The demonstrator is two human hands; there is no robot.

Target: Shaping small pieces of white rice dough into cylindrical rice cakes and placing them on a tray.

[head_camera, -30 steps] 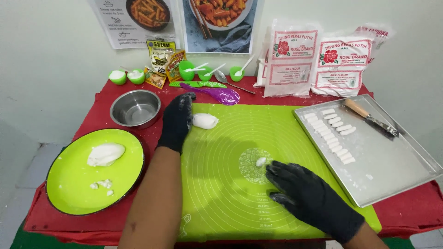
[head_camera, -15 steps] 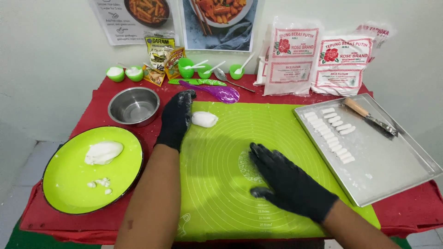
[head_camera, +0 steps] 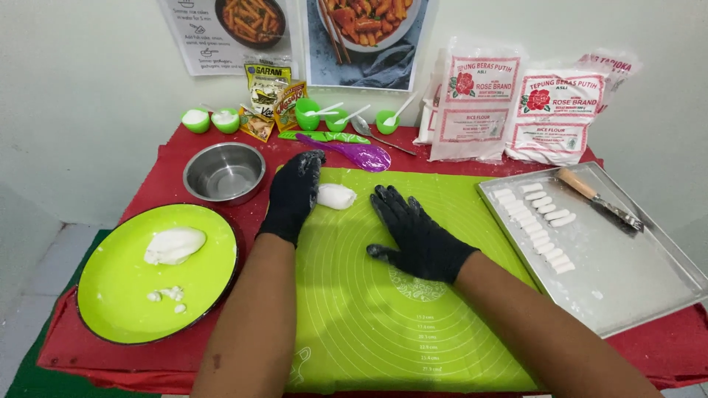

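Note:
Both my hands wear black gloves. My left hand (head_camera: 293, 193) lies flat on the green silicone mat (head_camera: 383, 324), its fingers beside a small white dough lump (head_camera: 335, 196) and touching its left side. My right hand (head_camera: 414, 233) presses flat on the mat's middle with fingers spread; anything under the palm is hidden. A metal tray (head_camera: 634, 273) at the right holds a row of several short white dough pieces (head_camera: 542, 221) and a wooden-handled scraper (head_camera: 599, 199).
A round green plate (head_camera: 118, 287) with a larger dough lump (head_camera: 174, 245) and crumbs sits at the left. Behind it stands a steel bowl (head_camera: 224, 172). Small green cups, spoons, a purple spatula (head_camera: 346, 152), sachets and flour bags (head_camera: 516, 110) line the back.
My right hand has slid from the mat's lower right up and left toward the middle, over the spot where a small dough piece lay. The left hand stayed by the dough lump.

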